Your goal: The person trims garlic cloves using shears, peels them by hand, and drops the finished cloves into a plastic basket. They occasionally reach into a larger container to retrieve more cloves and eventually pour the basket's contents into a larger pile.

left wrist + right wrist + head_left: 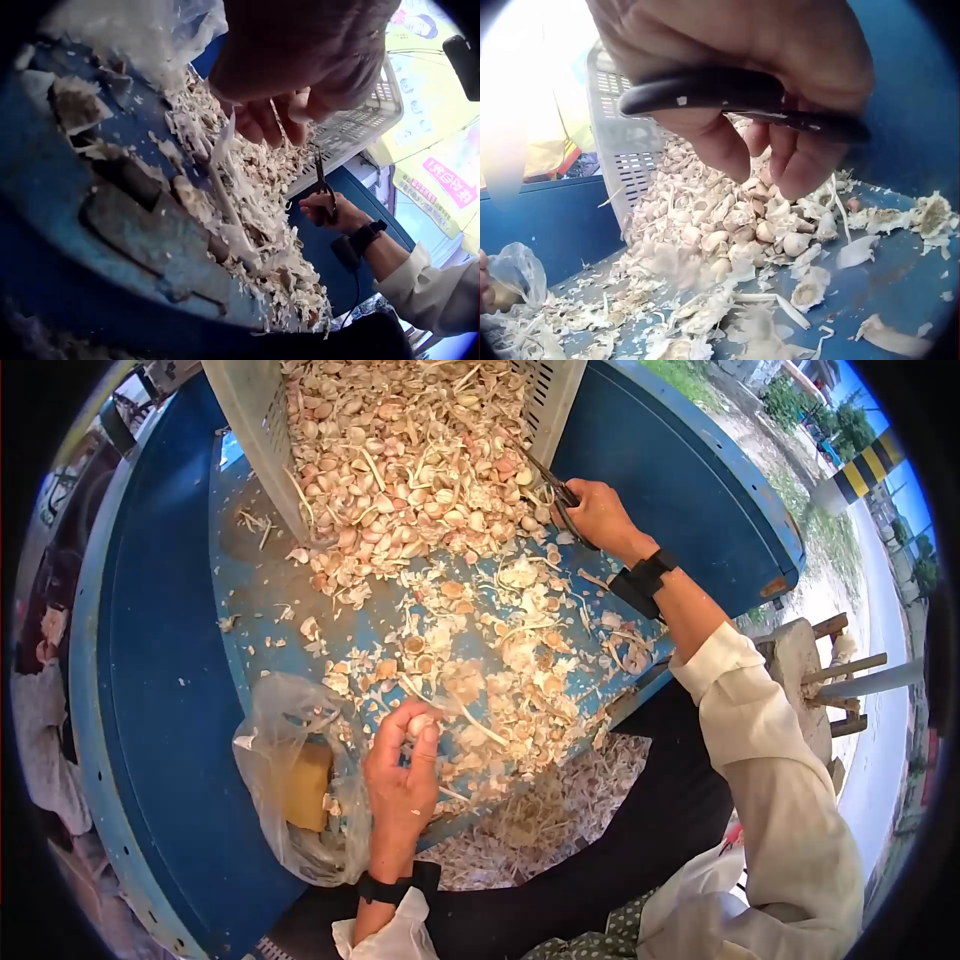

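My left hand [400, 770] pinches a pale garlic clove [421, 725] between thumb and fingers, above peelings near the front of the blue metal surface. In the left wrist view, the left hand [307, 67] partly hides the clove. My right hand [603, 520] grips black-handled scissors [566, 502], whose blades point toward the garlic heap [400, 480] by the crate's right side. The scissors' dark handles [705, 88] cross beneath the palm in the right wrist view, the blades hidden there. Loose cloves and skins lie below the right hand.
A white slotted plastic crate [255, 435] lies tipped, garlic spilling from its mouth. Blue side walls [150, 690] bound the surface. A clear plastic bag [290, 710] with a yellowish-brown block inside lies beside my left hand. More peelings [560, 820] lie below the front edge.
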`<state>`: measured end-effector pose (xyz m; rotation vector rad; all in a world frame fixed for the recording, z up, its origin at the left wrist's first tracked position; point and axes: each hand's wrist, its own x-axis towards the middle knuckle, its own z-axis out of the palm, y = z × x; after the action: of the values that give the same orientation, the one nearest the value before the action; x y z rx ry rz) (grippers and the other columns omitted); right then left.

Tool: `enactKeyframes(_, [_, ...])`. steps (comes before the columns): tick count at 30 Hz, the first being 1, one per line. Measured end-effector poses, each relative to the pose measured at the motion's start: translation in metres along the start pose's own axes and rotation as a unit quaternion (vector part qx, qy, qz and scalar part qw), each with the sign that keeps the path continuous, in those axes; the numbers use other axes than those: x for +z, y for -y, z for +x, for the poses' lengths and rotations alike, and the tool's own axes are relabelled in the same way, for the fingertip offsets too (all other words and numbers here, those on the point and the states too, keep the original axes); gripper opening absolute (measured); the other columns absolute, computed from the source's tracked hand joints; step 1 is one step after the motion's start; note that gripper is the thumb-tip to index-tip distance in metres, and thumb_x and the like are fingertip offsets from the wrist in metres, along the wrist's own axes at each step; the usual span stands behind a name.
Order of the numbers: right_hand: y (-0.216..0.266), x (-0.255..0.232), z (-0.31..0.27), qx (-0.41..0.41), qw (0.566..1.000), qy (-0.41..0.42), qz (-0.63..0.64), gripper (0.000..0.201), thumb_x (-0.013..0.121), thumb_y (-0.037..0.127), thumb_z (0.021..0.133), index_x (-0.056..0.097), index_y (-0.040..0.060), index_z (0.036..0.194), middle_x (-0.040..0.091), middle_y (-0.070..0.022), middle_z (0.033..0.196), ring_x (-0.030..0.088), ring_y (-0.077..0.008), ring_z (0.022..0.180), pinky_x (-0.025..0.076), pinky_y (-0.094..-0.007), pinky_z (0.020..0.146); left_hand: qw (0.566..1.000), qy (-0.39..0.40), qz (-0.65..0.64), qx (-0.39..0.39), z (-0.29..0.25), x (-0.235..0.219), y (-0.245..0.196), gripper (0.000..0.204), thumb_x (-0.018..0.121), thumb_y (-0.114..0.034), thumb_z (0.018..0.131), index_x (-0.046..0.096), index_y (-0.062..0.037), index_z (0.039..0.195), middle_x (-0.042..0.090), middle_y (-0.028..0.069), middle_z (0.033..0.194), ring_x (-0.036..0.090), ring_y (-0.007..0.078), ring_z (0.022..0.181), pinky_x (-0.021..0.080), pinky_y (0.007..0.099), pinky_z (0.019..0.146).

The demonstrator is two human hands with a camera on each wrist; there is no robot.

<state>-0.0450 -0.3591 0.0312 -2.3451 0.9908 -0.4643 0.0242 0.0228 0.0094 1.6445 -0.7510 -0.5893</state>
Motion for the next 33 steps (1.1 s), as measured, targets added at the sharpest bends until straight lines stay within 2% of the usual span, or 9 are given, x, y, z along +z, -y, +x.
enactKeyframes(2, [-0.013,0.016,0.008,-0.014,0.999,-0.039,0.036,0.023,0.067,0.019,0.081,0.062,-0.0030,0.081,0.059,-0.0157,0.065,0.053,-0.0184,0.057,0.043,-0.0357,0.057,1.000,-0.017,-0.013,-0.015,0.002,0.003,0.014,0.025,0.056,-0.014,0.094,0.054,0.0003,0.114,0.065,0.0083,0.101,0.059,0.0124,0.092,0.046,0.0259,0.084])
enactKeyframes(7, [-0.006,0.041,0.015,-0.092,0.992,-0.022,-0.080,0.012,0.064,0.009,0.071,0.061,-0.0007,0.078,0.062,-0.0227,0.075,0.058,-0.0402,0.069,0.045,-0.0431,0.062,0.973,-0.032,-0.206,-0.100,0.002,0.011,-0.006,0.018,0.056,-0.014,0.093,0.055,-0.0021,0.106,0.064,0.0088,0.097,0.061,0.0134,0.083,0.049,0.0244,0.066])
enactKeyframes(12, [0.006,0.032,0.001,-0.110,0.990,0.029,-0.078,0.012,0.065,0.010,0.072,0.060,-0.0010,0.073,0.062,-0.0209,0.071,0.057,-0.0387,0.065,0.042,-0.0447,0.060,0.861,-0.042,-0.465,-0.201,0.001,0.004,-0.010,0.015,0.055,-0.020,0.094,0.055,-0.0054,0.096,0.060,0.0075,0.088,0.059,0.0126,0.071,0.041,0.0193,0.048])
enactKeyframes(14, [0.017,0.027,-0.023,-0.061,0.994,0.045,0.085,0.017,0.067,0.013,0.074,0.058,-0.0012,0.071,0.061,-0.0206,0.070,0.057,-0.0380,0.063,0.041,-0.0451,0.059,0.868,-0.038,-0.444,-0.218,0.000,0.004,-0.002,0.016,0.054,-0.021,0.095,0.056,-0.0054,0.094,0.061,0.0062,0.088,0.059,0.0115,0.071,0.041,0.0192,0.048])
enactKeyframes(22, [0.017,0.057,-0.014,-0.099,0.990,-0.033,-0.098,0.019,0.069,0.018,0.075,0.060,0.0013,0.077,0.063,-0.0206,0.072,0.060,-0.0404,0.070,0.046,-0.0449,0.061,0.886,-0.033,-0.393,-0.242,-0.010,0.000,-0.004,0.018,0.054,-0.021,0.096,0.060,-0.0040,0.098,0.061,0.0024,0.084,0.057,0.0086,0.069,0.041,0.0201,0.050])
enactKeyframes(23, [0.015,0.059,-0.011,-0.087,0.993,0.004,-0.078,0.024,0.075,0.018,0.073,0.060,0.0007,0.077,0.060,-0.0155,0.066,0.059,-0.0306,0.061,0.045,-0.0403,0.057,0.887,-0.031,-0.402,-0.225,-0.009,-0.001,-0.003,0.018,0.055,-0.021,0.096,0.060,-0.0040,0.099,0.062,0.0026,0.084,0.058,0.0087,0.070,0.041,0.0199,0.050])
enactKeyframes(24, [0.025,0.055,-0.017,-0.089,0.993,0.008,-0.079,0.024,0.075,0.018,0.073,0.060,0.0007,0.077,0.060,-0.0155,0.066,0.059,-0.0306,0.061,0.045,-0.0403,0.057,0.887,-0.029,-0.411,-0.209,-0.007,-0.001,-0.003,0.018,0.055,-0.021,0.095,0.061,-0.0039,0.100,0.062,0.0028,0.085,0.058,0.0089,0.070,0.042,0.0198,0.051])
enactKeyframes(27, [0.073,0.039,-0.066,-0.121,0.981,0.100,0.111,0.034,0.086,0.019,0.064,0.059,0.0025,0.076,0.051,0.0011,0.063,0.044,-0.0076,0.059,0.036,-0.0281,0.052,0.896,-0.020,-0.392,-0.206,-0.005,0.004,0.000,0.022,0.058,-0.020,0.094,0.059,-0.0029,0.107,0.063,0.0050,0.092,0.061,0.0102,0.076,0.045,0.0201,0.054])
enactKeyframes(33, [0.139,0.045,-0.143,-0.225,0.890,0.371,0.139,0.023,0.077,0.007,0.069,0.058,-0.0020,0.079,0.046,-0.0075,0.058,0.036,-0.0108,0.058,0.036,-0.0298,0.051,0.916,-0.050,-0.352,-0.185,-0.009,0.021,0.003,0.028,0.056,-0.014,0.094,0.054,-0.0015,0.119,0.062,0.0069,0.104,0.062,0.0128,0.089,0.054,0.0232,0.070])
